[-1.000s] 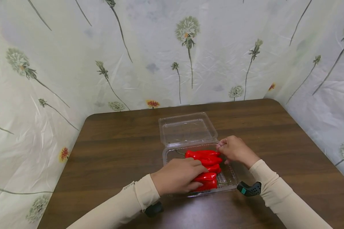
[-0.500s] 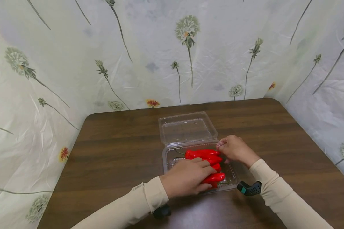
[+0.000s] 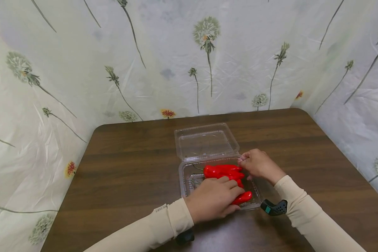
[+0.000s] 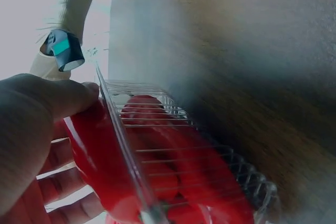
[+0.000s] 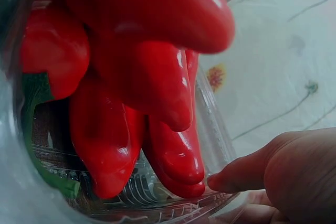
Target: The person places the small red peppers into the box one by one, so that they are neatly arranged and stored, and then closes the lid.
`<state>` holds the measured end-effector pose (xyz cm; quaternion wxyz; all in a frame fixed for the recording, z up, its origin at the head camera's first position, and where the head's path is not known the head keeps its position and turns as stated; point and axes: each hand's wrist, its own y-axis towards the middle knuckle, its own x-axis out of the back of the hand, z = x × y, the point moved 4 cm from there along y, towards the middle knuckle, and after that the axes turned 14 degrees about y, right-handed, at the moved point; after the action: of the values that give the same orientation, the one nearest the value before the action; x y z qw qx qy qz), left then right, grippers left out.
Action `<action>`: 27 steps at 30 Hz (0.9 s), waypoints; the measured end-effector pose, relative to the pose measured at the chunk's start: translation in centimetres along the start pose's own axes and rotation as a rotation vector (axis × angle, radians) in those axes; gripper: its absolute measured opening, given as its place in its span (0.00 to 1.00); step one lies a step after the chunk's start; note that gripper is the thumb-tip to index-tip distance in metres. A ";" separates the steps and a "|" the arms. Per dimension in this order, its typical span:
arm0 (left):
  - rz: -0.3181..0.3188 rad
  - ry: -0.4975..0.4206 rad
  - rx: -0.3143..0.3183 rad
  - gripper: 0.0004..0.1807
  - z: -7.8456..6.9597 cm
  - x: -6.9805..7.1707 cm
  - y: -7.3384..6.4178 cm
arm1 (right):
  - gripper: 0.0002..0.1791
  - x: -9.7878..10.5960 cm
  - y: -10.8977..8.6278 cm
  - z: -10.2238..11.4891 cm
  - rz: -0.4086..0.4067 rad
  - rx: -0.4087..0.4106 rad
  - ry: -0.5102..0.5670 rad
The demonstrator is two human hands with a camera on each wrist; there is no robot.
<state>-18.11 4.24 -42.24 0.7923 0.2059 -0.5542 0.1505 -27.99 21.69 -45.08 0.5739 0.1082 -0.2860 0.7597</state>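
Observation:
My left hand [image 3: 214,199] grips a shiny red pepper [image 4: 100,156] over the near side of a clear plastic clamshell container [image 3: 181,178]. In the left wrist view the thumb lies along one side of the pepper, the fingers round the other; its tip [image 3: 244,198] points right in the head view. Other red peppers [image 3: 222,170] lie packed together in the container, partly hidden by that hand. With thumb and fingers, my right hand [image 3: 256,163] pinches the container's rim at the back right corner, close to the pepper tips [image 5: 181,177]. A green stem [image 5: 37,135] shows in the right wrist view.
The container's clear lid [image 3: 206,140] is hinged back and lies on the brown wooden table [image 3: 135,168]. A dandelion-print sheet [image 3: 163,52] hangs behind and along both sides of the table. A black band [image 3: 273,208] is on the right wrist.
My left hand has moved to the right with the pepper, whose tip now reaches nearer the container's right rim. The right hand has kept its place at the corner.

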 end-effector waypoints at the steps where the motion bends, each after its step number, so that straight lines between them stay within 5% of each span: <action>1: -0.002 0.007 0.002 0.23 0.0 -0.1 0.0 | 0.09 0.0 0.0 0.0 -0.001 0.001 0.001; 27: -0.040 -0.158 0.089 0.26 1.2 0.1 -1.4 | 0.11 -0.2 -0.2 0.1 -0.002 -0.008 0.009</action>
<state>-18.35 2.41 -42.00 0.7390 0.2632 -0.6036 0.1424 -27.78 21.48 -45.02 0.5765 0.1027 -0.2864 0.7584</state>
